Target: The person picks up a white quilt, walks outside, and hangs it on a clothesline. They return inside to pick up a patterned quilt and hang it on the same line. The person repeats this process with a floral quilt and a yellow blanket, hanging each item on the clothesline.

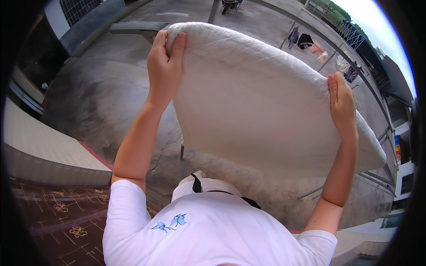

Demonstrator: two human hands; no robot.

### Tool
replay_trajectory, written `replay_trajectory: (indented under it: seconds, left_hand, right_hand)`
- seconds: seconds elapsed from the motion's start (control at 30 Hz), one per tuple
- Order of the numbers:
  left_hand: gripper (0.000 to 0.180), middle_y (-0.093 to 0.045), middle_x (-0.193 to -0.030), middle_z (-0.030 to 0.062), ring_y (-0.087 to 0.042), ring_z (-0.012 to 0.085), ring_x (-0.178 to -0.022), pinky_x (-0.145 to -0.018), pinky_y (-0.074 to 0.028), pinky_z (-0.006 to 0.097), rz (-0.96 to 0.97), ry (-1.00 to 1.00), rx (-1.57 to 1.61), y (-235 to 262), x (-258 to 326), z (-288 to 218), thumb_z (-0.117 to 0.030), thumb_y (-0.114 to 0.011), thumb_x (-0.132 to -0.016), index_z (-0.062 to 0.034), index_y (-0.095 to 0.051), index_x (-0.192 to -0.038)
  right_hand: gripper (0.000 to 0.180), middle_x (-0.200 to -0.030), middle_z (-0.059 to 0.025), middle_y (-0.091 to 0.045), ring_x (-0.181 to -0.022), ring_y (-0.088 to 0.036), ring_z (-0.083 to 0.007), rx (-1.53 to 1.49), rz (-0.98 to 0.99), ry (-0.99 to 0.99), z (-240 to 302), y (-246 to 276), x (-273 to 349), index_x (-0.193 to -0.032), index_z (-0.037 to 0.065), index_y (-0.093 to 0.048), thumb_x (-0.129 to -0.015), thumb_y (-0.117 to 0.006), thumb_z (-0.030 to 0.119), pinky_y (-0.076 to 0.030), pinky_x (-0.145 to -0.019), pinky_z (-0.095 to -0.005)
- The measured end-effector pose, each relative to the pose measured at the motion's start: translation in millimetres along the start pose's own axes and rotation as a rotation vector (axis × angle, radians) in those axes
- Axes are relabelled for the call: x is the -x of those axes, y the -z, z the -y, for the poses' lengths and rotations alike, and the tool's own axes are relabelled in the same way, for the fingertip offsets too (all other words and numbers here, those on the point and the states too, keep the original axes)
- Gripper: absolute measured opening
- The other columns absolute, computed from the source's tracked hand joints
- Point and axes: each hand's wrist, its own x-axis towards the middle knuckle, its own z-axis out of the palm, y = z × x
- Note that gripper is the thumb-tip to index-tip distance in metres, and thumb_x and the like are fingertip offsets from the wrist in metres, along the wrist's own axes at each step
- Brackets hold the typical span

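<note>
Concrete (97, 75) spreads beneath and beyond everything, grey and stained, and over it a broad white cloth (266, 119) fills the middle of the view, held up in front of the person with its thick, softly creased upper edge sloping down to the right. Brown patterned fabric (62, 221) covers the lower left, beside a cream ledge (49, 146). Around the cloth runs a grey metal frame (133, 27), one bar jutting out by the upper left corner; whether the cloth bears on it I cannot tell. The person wears a white shirt (230, 230), with off-white fabric and a black strip at the waist. The left hand (165, 66) grips the cloth near its upper left corner, thumb in front, and the right hand (342, 102) pinches the same edge farther right, the two well apart. Beyond the cloth are a motorbike (230, 5) cut off by the top edge and several garments (305, 41), dark, pink and pale. At the far right, a small blue, yellow and red stack (397, 145) may be containers, their contents too small to tell; blue flowers (171, 223) decorate the shirt's chest
</note>
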Motion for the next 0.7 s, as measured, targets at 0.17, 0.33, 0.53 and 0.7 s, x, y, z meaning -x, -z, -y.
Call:
replay_trajectory:
  seconds: [0.17,0.33,0.53,0.7]
  left_hand:
    - [0.03,-0.059,-0.069,0.0043,-0.053,0.0148,-0.064,-0.065,-0.046,0.027,-0.05,-0.191,-0.144,9,-43,-7,-0.035,-0.063,-0.097,-0.0055,-0.064,-0.094]
    - [0.03,-0.065,-0.084,0.0075,-0.058,0.0182,-0.074,-0.066,-0.049,0.031,-0.205,-0.273,-0.329,45,-71,-4,-0.036,-0.062,-0.097,-0.0062,-0.063,-0.097]
    - [0.042,-0.057,-0.125,0.0063,-0.055,0.0234,-0.111,-0.095,-0.047,0.041,-0.349,-0.661,-0.981,40,-56,-4,-0.045,-0.064,-0.093,-0.019,-0.058,-0.125]
    - [0.051,-0.059,-0.118,0.0055,-0.057,0.0244,-0.111,-0.095,-0.045,0.043,0.366,-0.82,-0.548,-55,-11,-64,-0.048,-0.07,-0.083,-0.0198,-0.059,-0.124]
  right_hand:
    - [0.038,-0.066,-0.0146,-0.055,-0.061,-0.057,-0.0322,0.132,-0.252,0.059,0,-2,-11,-0.085,0.005,-0.053,-0.105,-0.044,0.036,-0.043,-0.057,-0.0403]
    - [0.032,-0.066,-0.0097,-0.058,-0.06,-0.059,-0.0277,0.094,-0.391,0.198,35,1,-34,-0.085,0.007,-0.056,-0.103,-0.05,0.033,-0.046,-0.057,-0.0373]
    - [0.037,-0.088,-0.0034,-0.063,-0.079,-0.063,-0.0257,0.082,-0.327,0.391,76,-32,-18,-0.102,0.01,-0.065,-0.089,-0.064,0.045,-0.046,-0.077,-0.0368]
    - [0.056,-0.081,-0.004,-0.065,-0.071,-0.064,-0.0245,0.241,-0.351,0.333,65,-44,-9,-0.103,0.008,-0.065,-0.077,-0.069,0.058,-0.046,-0.066,-0.0363]
